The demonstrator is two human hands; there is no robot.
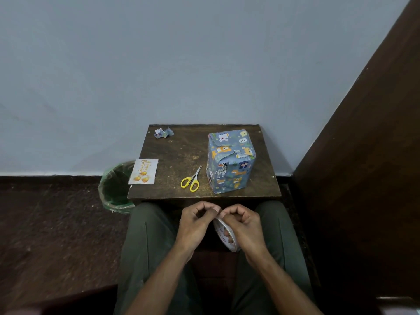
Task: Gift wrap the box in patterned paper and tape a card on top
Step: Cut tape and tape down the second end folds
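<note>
Head view: both hands point(218, 223) pinch tape roll point(225, 235)

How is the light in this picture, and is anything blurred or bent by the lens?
Head view: dim, even light with soft shadows and no glare; the wrapped box and scissors look sharp; the wide lens bends the brown panel at right into a slant.

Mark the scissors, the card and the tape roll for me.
scissors point(191, 179): head view, on the pivot just above the yellow handles.
card point(143, 171): head view, middle of its printed face.
tape roll point(225, 235): head view, on the white side of the roll between the hands.
</note>
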